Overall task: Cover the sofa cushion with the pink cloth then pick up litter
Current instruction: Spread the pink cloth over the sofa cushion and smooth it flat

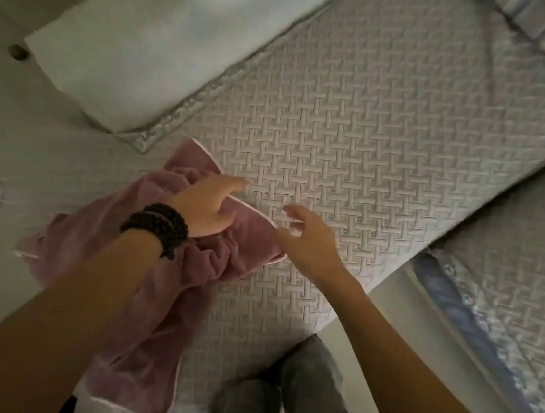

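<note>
Right now the left hand (209, 204) lies palm down on the bunched pink cloth (162, 282), its fingers stretched long and only loosely spread, the fingertips reaching past the cloth's pale piped edge onto the sofa cushion (372, 142). A dark beaded bracelet (158, 224) is wound around that wrist. The right hand (308, 240) sits just beside the cloth's near corner, half open, with the thumb and forefinger drawn close together at the piped edge; whether they actually pinch the fabric I cannot tell.

No writing or label can be read anywhere.

The cloth is crumpled over the cushion's left end and hangs down off its front edge, leaving most of the cushion uncovered. The cushion has a pale quilted cover with a basket-weave pattern and a lacy trim along its far side. Behind it leans a plain white back cushion (160, 43). Beyond the cushion's right end lies a second seat cushion (507, 298) with a blue-patterned border. Below the front edge the person's knees in grey trousers (304, 398) show.
</note>
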Action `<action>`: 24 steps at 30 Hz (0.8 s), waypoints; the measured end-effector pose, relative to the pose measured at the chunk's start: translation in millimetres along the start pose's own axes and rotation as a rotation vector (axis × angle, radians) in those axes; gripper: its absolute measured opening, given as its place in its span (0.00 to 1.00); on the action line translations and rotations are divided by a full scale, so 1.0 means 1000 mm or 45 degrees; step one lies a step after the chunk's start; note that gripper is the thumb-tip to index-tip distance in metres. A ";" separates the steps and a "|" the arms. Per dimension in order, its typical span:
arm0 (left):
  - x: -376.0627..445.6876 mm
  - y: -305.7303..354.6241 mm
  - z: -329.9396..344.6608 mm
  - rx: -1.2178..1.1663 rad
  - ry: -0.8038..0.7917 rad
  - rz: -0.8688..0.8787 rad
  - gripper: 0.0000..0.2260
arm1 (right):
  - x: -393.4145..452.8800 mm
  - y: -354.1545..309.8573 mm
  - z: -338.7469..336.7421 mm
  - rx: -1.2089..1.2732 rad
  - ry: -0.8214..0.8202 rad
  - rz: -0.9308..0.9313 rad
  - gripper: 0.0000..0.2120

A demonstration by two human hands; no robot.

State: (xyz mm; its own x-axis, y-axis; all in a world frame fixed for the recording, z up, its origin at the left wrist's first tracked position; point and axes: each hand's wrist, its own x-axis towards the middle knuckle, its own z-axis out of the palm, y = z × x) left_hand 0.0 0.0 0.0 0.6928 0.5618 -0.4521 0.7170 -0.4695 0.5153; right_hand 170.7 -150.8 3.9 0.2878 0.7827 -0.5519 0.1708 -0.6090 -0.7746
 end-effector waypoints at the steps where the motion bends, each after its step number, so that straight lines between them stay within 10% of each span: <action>1: 0.010 -0.006 0.012 0.012 -0.024 0.006 0.25 | 0.009 0.010 0.006 -0.018 0.015 0.025 0.24; 12: 0.103 -0.086 0.139 0.374 -0.149 -0.071 0.11 | 0.106 0.125 0.095 -0.055 0.175 0.262 0.13; 24: 0.112 0.065 0.021 0.063 0.286 0.111 0.04 | 0.043 0.024 -0.011 -0.012 0.696 0.045 0.09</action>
State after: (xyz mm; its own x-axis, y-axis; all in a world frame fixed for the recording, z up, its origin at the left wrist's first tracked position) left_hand 126.0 18.0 -31.9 0.7216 0.6525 -0.2314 0.6621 -0.5527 0.5062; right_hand 197.4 -133.2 -35.3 0.7406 0.5828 -0.3345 0.1603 -0.6366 -0.7543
